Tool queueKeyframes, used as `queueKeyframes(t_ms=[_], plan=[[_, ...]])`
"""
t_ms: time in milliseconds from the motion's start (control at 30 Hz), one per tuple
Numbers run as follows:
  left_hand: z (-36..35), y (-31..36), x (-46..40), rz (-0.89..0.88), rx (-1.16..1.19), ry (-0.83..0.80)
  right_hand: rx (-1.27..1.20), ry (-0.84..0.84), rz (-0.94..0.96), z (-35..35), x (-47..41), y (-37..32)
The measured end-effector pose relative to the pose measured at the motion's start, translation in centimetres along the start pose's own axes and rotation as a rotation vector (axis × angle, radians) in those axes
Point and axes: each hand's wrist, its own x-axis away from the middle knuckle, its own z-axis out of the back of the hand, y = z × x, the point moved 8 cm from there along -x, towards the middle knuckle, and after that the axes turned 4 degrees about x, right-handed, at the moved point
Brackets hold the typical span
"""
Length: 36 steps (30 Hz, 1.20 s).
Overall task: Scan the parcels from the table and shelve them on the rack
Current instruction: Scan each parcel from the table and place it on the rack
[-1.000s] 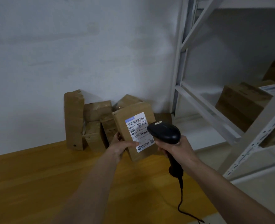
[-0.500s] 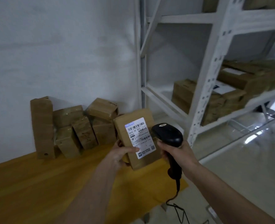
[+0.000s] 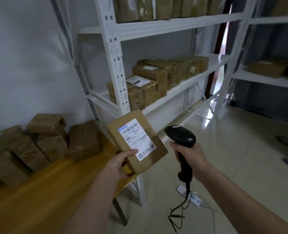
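**Several parcels remain on desk; one in hand, not yet shelved**

Head view. One parcel (image 3: 136, 142), a flat brown carton with a white label (image 3: 137, 139) facing up, is held off the desk (image 3: 43, 196) by the left hand (image 3: 118, 164); the thumb lies across the label's lower edge and the fingers (image 3: 127, 171) curl under the carton. The right hand (image 3: 190, 156) is wrapped round the grip of a black corded scanner (image 3: 180, 137), whose head sits just beside the parcel, to its right. Whether the label has been read cannot be told.

Roughly half a dozen brown parcels (image 3: 43, 142) are stacked at the back of the desk, against the wall. The white rack (image 3: 116, 68) stands directly behind the held parcel; its middle shelf (image 3: 173, 92) and upper shelf carry rows of cartons, with bare shelf visible near the front upright.

Judgement: work is partly complete. Outstanding: shelving the held parcel, then scanning and shelving the desk stack.
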Motion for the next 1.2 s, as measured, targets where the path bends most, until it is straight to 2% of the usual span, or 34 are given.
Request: queueKeyframes(t_ms=[267, 500, 833, 1067, 1200], plan=[[-8.9, -5.1, 2.0, 0.024, -0.041, -0.089, -0.036, 0.153, -0.004, 10.0, 2.9, 1.6], [-14.2, -5.7, 1.5, 0.040, -0.050, -0.134, -0.173, 0.211, 0.003, 14.5, 1.2, 0.9], [-25.9, -1.8, -8.7, 0.071, -0.149, -0.227, -0.134, 0.285, 0.033, 20.2, -10.3, -2.1], [-34.3, 5.3, -16.9, 0.099, -0.143, -0.292, -0.160, 0.330, 0.070, 24.6, -21.2, -7.8], [-38.0, 8.5, -21.4, 0.088, -0.157, -0.335, -0.184, 0.362, 0.077, 25.8, -26.0, -8.6]])
